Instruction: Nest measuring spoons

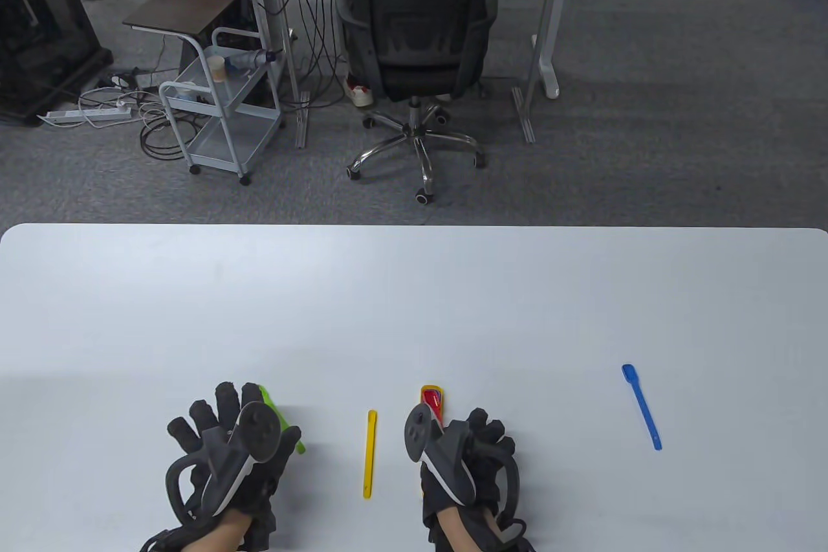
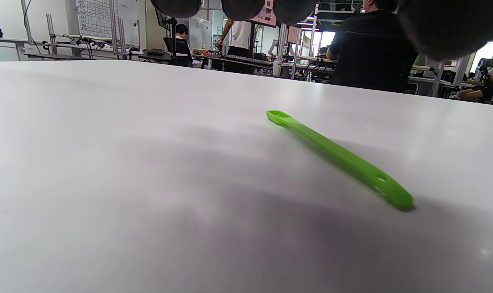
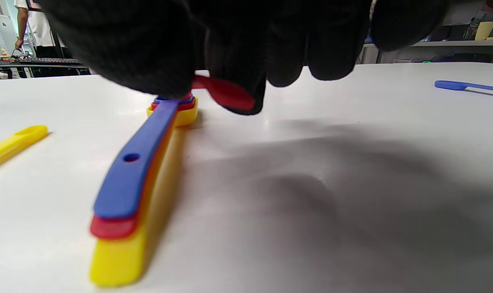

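Note:
A nested stack of spoons (image 3: 128,191) lies on the white table (image 1: 414,293), with yellow at the bottom, then red, then blue on top. Its bowl end (image 1: 432,398) shows just beyond my right hand (image 1: 462,432). That hand's fingers (image 3: 238,49) pinch a small red spoon (image 3: 224,92) right over the stack's bowl end. My left hand (image 1: 252,413) is open above a green spoon (image 2: 340,156), which lies flat; its fingertips (image 2: 287,8) do not touch it. The green spoon's tip (image 1: 268,398) peeks out beside that hand.
A thin yellow spoon (image 1: 369,453) lies between my hands and also shows in the right wrist view (image 3: 10,146). A small blue spoon (image 1: 640,406) lies at the right of the table. An office chair (image 1: 417,47) stands beyond the far edge.

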`<state>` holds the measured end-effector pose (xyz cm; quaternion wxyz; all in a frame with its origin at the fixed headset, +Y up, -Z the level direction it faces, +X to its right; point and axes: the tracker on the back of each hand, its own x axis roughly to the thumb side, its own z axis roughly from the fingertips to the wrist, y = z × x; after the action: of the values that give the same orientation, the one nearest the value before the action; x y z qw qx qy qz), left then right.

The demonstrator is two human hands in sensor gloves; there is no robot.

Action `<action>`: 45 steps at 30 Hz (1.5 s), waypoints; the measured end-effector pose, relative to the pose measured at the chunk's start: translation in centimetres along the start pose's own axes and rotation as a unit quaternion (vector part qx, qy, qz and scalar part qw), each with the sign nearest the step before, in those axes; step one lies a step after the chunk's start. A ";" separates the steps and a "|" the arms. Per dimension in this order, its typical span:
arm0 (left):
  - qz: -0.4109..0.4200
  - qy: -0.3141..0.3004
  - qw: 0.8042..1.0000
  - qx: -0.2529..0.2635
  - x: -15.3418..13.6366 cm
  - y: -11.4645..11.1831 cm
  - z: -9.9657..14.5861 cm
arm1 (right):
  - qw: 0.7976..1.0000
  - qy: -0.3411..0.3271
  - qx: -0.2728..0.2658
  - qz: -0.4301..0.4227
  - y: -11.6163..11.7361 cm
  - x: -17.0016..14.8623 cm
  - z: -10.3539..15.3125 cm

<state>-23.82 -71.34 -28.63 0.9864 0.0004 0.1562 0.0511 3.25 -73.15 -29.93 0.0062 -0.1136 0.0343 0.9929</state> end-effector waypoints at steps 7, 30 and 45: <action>0.000 0.003 1.000 -0.003 -0.1 0.0 -0.1 | 1.000 0.013 0.010 -0.005 0.5 0.7 -0.2; 0.002 0.009 1.000 -0.006 -0.3 0.0 -0.3 | 0.999 0.026 0.044 -0.002 1.1 1.5 -0.5; 0.007 0.006 1.000 -0.003 -0.3 -0.1 -0.3 | 0.999 0.020 0.008 -0.024 -1.6 -0.5 -0.8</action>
<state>-24.22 -71.45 -28.83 0.9851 -0.0015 0.1615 0.0583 3.98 -71.65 -30.65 0.0305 -0.1345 0.0391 0.9897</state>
